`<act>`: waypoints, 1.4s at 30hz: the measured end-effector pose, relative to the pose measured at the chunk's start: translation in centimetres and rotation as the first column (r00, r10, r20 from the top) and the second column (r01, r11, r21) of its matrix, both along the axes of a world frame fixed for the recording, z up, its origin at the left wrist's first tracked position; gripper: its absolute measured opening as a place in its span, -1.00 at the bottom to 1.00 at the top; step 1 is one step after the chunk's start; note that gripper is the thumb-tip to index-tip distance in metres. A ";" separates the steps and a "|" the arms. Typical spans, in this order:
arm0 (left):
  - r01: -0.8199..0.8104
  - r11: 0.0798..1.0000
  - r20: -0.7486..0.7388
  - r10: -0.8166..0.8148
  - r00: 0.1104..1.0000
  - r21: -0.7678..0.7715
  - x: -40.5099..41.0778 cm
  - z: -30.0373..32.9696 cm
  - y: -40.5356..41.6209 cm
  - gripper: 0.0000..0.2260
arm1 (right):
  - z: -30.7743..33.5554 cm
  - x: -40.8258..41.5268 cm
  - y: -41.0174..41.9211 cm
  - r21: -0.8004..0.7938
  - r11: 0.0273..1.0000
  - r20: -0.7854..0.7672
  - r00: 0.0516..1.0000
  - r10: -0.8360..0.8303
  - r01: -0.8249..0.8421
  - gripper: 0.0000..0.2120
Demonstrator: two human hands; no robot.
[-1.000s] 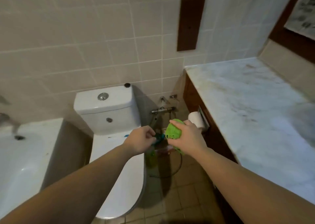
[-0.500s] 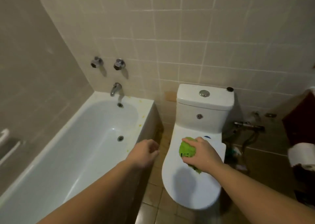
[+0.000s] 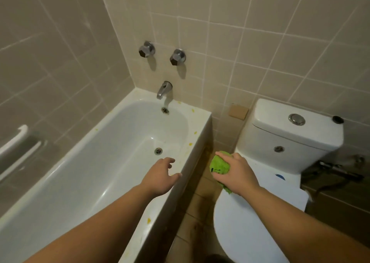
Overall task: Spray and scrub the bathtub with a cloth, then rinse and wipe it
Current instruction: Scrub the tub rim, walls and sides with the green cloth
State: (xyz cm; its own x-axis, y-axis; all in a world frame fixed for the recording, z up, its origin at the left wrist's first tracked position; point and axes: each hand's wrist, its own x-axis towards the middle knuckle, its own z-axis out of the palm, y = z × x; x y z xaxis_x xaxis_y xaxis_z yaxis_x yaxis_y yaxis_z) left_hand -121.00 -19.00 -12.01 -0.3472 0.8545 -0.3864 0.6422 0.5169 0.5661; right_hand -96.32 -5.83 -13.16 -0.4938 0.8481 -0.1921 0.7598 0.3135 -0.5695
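The white bathtub (image 3: pixel 84 174) lies at left, yellow spots on its rim, with my left hand (image 3: pixel 160 177) above the near edge, fingers spread and holding nothing. My right hand (image 3: pixel 237 174) clamps the balled green cloth (image 3: pixel 219 165) over the closed toilet lid (image 3: pixel 250 228). No spray bottle is visible, so scrubbing dry would probably only smear the spots.

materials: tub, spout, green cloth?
Bathtub: glossy white, likely enamel or acrylic, going by the sharp highlights; yellow specks on the rim.
Spout: chromed metal, mirror sheen.
Green cloth: nubby, matte, probably microfibre, bunched in the right hand.
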 end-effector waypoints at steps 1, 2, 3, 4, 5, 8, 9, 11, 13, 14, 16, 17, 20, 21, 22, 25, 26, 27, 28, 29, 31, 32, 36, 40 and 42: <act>-0.009 1.000 0.007 0.009 1.000 -0.008 -0.7 -0.9 1.1 -0.42 | -0.9 -0.9 1.3 0.003 1.000 -0.006 1.000 -0.015 0.015 -0.26; -0.017 1.000 0.015 0.017 1.000 -0.019 -1.3 -1.8 2.2 -0.39 | -1.9 -1.9 2.7 0.002 1.000 -0.008 1.000 -0.027 0.027 -0.26; -0.024 0.999 0.023 0.024 0.999 -0.031 -2.0 -2.7 3.4 -0.36 | -3.1 -2.8 4.2 -0.002 0.999 -0.008 0.999 -0.036 0.036 -0.25; -0.033 0.998 0.035 0.034 0.999 -0.047 -2.8 -3.9 4.7 -0.34 | -4.4 -3.8 5.8 -0.011 0.999 -0.003 0.999 -0.044 0.044 -0.25; -0.043 0.997 0.050 0.046 0.998 -0.062 -3.7 -5.4 6.2 -0.31 | -5.9 -4.7 7.5 -0.022 0.999 0.005 0.999 -0.048 0.049 -0.25; -0.062 0.990 0.093 0.074 0.993 -0.126 -6.0 -10.4 10.6 -0.23 | -10.6 -7.7 12.7 -0.055 0.996 0.032 0.997 -0.075 0.076 -0.21; -0.065 0.986 0.104 0.081 0.991 -0.152 -6.6 -12.2 12.0 -0.21 | -12.2 -8.6 14.6 -0.049 0.995 0.014 0.996 -0.091 0.091 -0.20; -0.063 0.978 0.133 0.091 0.987 -0.198 -7.6 -15.9 14.7 -0.16 | -15.7 -10.5 18.4 -0.016 0.993 -0.030 0.993 -0.115 0.115 -0.22; -0.051 0.971 0.170 0.092 0.981 -0.233 -8.2 -19.3 17.1 -0.13 | -19.0 -12.6 22.4 0.029 0.996 0.010 0.997 -0.080 0.080 -0.27; -0.050 0.969 0.193 0.099 0.976 -0.244 -8.4 -21.1 18.3 -0.11 | -20.6 -13.6 24.7 0.071 0.996 0.040 0.998 -0.055 0.052 -0.29; -0.071 0.963 0.237 0.135 0.962 -0.260 -8.9 -23.8 20.4 -0.06 | -23.1 -15.7 29.1 0.122 0.992 0.101 0.994 -0.033 0.021 -0.29; -0.083 0.963 0.258 0.151 0.954 -0.257 -9.2 -25.4 21.5 -0.03 | -24.2 -16.7 31.2 0.143 0.990 0.125 0.992 -0.027 0.009 -0.28; -0.125 0.965 0.341 0.200 0.918 -0.230 -9.9 -28.2 24.1 -0.03 | -26.0 -20.1 36.3 0.205 0.978 0.151 0.988 -0.002 -0.029 -0.24; -0.140 0.967 0.393 0.217 0.894 -0.215 -10.0 -28.7 24.8 -0.18 | -26.7 -21.4 37.7 0.234 0.971 0.153 0.988 0.000 -0.036 -0.23; -0.141 0.966 0.430 0.224 0.875 -0.215 -10.0 -29.2 25.4 -0.35 | -27.3 -22.6 38.9 0.249 0.968 0.143 0.990 0.004 -0.040 -0.23; -0.151 0.972 0.488 0.222 0.844 -0.180 -9.8 -30.4 26.3 -0.43 | -30.5 -25.2 40.5 0.210 0.975 0.104 0.993 0.057 -0.078 -0.30; -0.155 0.972 0.499 0.225 0.837 -0.177 -9.9 -30.7 26.3 -0.38 | -31.4 -25.8 40.2 0.180 0.977 0.102 0.990 0.093 -0.110 -0.31; -0.153 0.971 0.503 0.226 0.834 -0.183 -10.1 -30.9 26.3 -0.32 | -32.0 -26.1 39.4 0.158 0.978 0.081 0.989 0.127 -0.138 -0.33; -0.155 0.970 0.514 0.232 0.826 -0.188 -10.2 -31.0 26.2 -0.30 | -32.4 -26.0 38.2 0.136 0.977 0.051 0.986 0.161 -0.167 -0.36; -0.147 0.971 0.526 0.227 0.820 -0.191 -10.5 -31.0 26.2 -0.31 | -32.5 -25.6 36.8 0.125 0.972 0.019 0.979 0.201 -0.201 -0.40; -0.132 0.972 0.539 0.217 0.814 -0.193 -10.8 -31.0 26.2 -0.33 | -32.6 -23.9 34.9 0.135 0.928 0.009 0.937 0.349 -0.347 -0.41; -0.136 0.971 0.549 0.225 0.805 -0.198 -11.0 -30.9 26.2 -0.34 | -32.7 -23.1 35.3 0.145 0.882 0.047 0.894 0.447 -0.448 -0.39; -0.096 0.972 0.574 0.205 0.793 -0.214 -11.1 -30.8 26.2 -0.48 | -33.0 -24.5 40.1 0.173 0.919 0.144 0.932 0.333 -0.355 -0.33; -0.109 0.974 0.583 0.208 0.785 -0.200 -10.9 -30.6 25.9 -0.54 | -33.5 -26.6 37.5 0.213 0.951 0.077 0.975 0.210 -0.222 -0.37; -0.111 0.971 0.571 0.216 0.792 -0.214 -10.9 -30.6 25.7 -0.57 | -33.8 -24.3 36.7 0.190 0.884 0.067 0.904 0.423 -0.428 -0.36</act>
